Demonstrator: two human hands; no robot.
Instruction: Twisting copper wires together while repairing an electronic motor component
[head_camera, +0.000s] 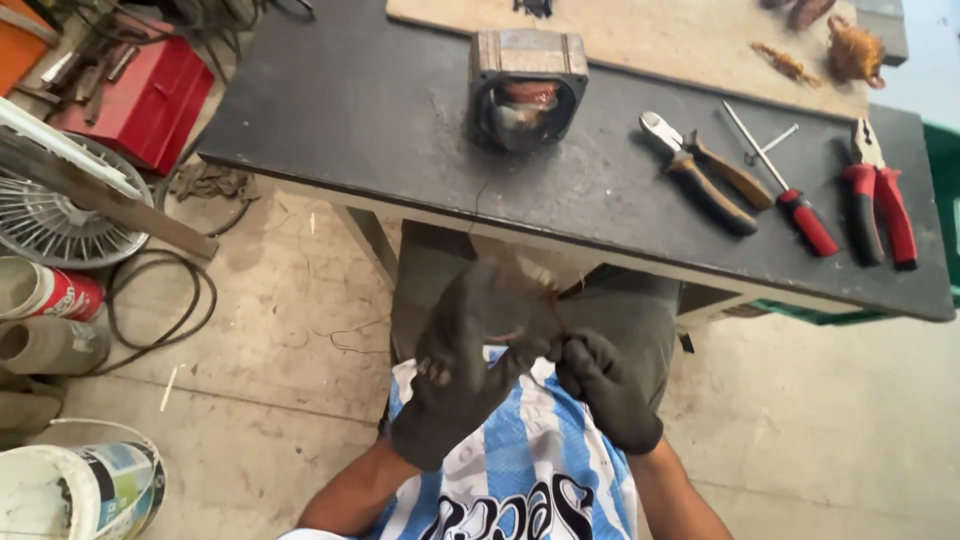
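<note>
Head view, looking down past a striped shirt: both gloved hands meet low over the lap, just in front of the bench (400, 130) edge. The left hand (455, 375) curls its fingers (520, 352) toward the right hand (605, 390), and the two sets of fingertips press together on a thin copper wire (560, 292), a few reddish strands showing just above the gloves. Blur hides exactly how much wire is held. The gloves likely guard against sharp wire ends.

Up on the bench, well beyond the hands, a motor stator (525, 88) stands with its open bore facing the person, so the windings inside are visible. To the stator's right lie cutters (705, 172), a red-handled screwdriver (785, 195) and red pliers (880, 205), handles toward the person, ready to grab. Further right and behind, stripped copper clumps (852, 48) sit on a board (650, 35). Left of the stator, off the bench, a red toolbox (145, 95) and fan guard (55, 215) rest on the floor.
</note>
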